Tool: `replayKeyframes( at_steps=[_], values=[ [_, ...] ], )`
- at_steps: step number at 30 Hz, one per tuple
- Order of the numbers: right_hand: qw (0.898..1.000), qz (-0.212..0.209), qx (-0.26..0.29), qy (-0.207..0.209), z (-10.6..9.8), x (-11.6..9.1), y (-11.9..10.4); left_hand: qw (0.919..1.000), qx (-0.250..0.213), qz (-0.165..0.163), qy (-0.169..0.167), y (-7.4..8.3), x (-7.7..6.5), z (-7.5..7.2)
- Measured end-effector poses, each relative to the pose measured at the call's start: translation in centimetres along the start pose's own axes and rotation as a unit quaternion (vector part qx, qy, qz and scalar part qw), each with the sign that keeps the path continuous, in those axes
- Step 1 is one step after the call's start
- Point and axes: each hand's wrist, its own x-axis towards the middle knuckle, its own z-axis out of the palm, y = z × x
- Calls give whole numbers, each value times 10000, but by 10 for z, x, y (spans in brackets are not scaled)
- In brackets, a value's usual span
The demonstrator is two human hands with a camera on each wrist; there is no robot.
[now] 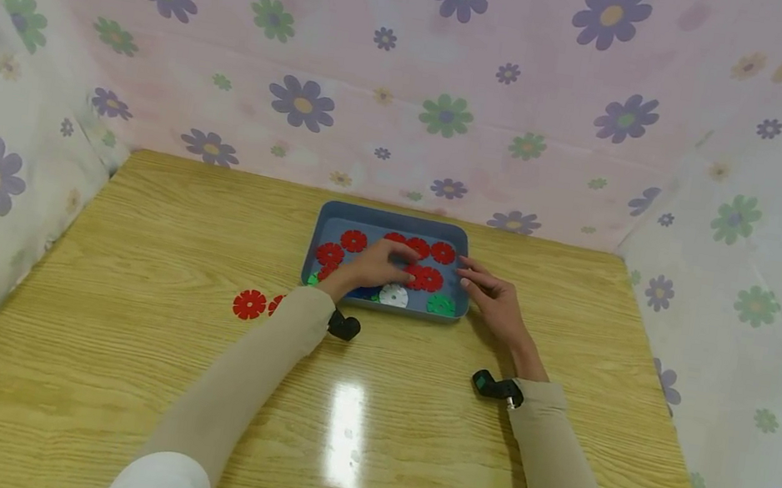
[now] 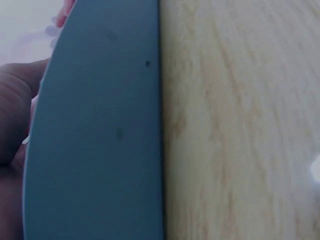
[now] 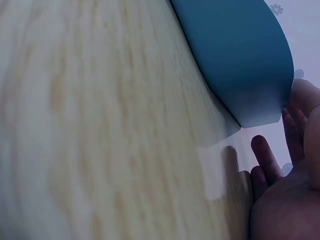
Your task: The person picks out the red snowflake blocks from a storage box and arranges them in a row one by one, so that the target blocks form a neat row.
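Note:
A blue-grey tray (image 1: 382,304) on the table holds several red notched plastic discs (image 1: 354,240), a white disc (image 1: 394,295) and a green disc (image 1: 441,305). My left hand (image 1: 376,265) reaches over the tray's front wall, its bent fingers and thumb apart above the red discs in the middle. The left wrist view is mostly taken up by the tray's outer wall (image 2: 100,120), with part of the hand behind it. My right hand (image 1: 496,302) is at the tray's right rim, thumb and fingers apart. In the right wrist view, its fingertips (image 3: 300,92) are right at the tray corner.
On the table (image 1: 406,449), left of the tray, lies a red disc (image 1: 249,305), with another partly hidden by the left sleeve. Flower-patterned cloth (image 1: 387,66) stands behind the table and along both sides.

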Motion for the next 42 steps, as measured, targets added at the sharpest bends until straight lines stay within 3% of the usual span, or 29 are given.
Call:
replayKeyframes(
  at_steps=[10, 20, 32, 34, 38, 42],
  values=[
    [9999, 82, 56, 96, 1, 0, 0, 9945, 802, -173, 646, 10, -3, 17],
    [9998, 180, 23, 118, 2, -1, -1, 9952, 486, -352, 777, 4, -7, 17],
    [9997, 186, -16, 154, 3, -1, -1, 9912, -877, -441, 889, -5, -6, 13],
    [9997, 199, 1, 159, 3, -1, -2, 9855, -1308, -477, 972, -6, -5, 13],
    [9997, 200, -9, 151, 3, -1, -2, 9654, -2241, -533, 1221, -5, -4, 11],
    [9997, 170, -33, 150, 3, -1, 0, 9515, -2672, -465, 1454, -3, -6, 10]
  ],
)
